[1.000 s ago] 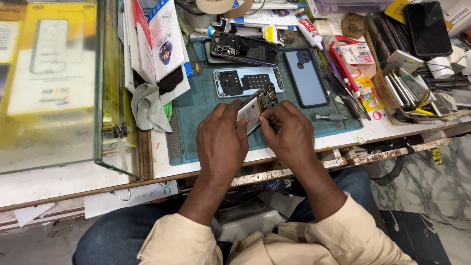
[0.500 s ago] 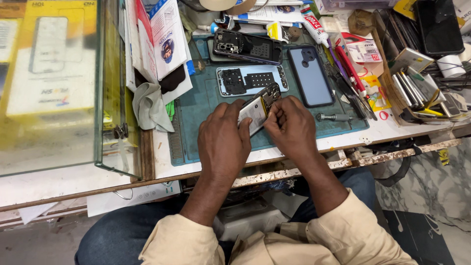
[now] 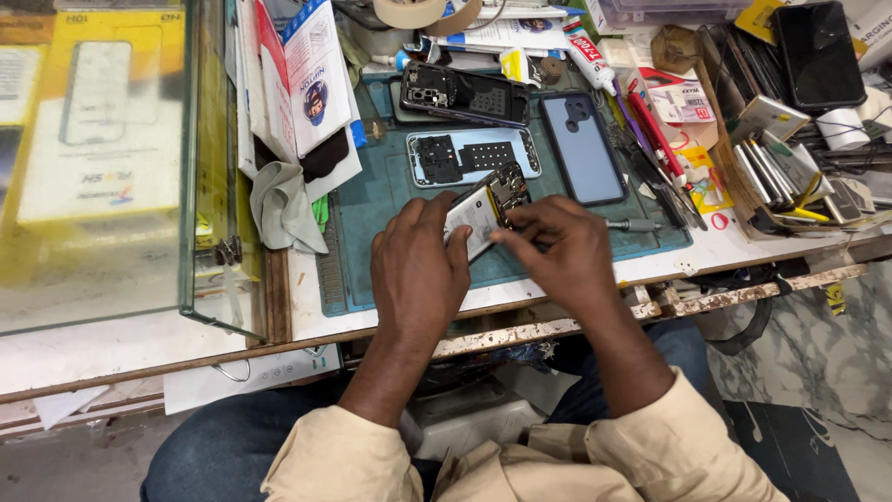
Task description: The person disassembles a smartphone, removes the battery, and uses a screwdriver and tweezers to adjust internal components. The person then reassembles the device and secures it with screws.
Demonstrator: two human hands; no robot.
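left hand (image 3: 420, 270): fingers curled, palm down | right hand (image 3: 562, 253): fingers pinched, palm down | forearms converge

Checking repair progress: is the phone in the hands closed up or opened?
Opened: the phone shows bare battery and circuit board, its blue back cover lying apart on the mat.

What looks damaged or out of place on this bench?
The opened phone in both hands has its back off, battery and board exposed. Its blue back cover lies apart on the teal mat. The bench front edge is chipped, its paint flaking.
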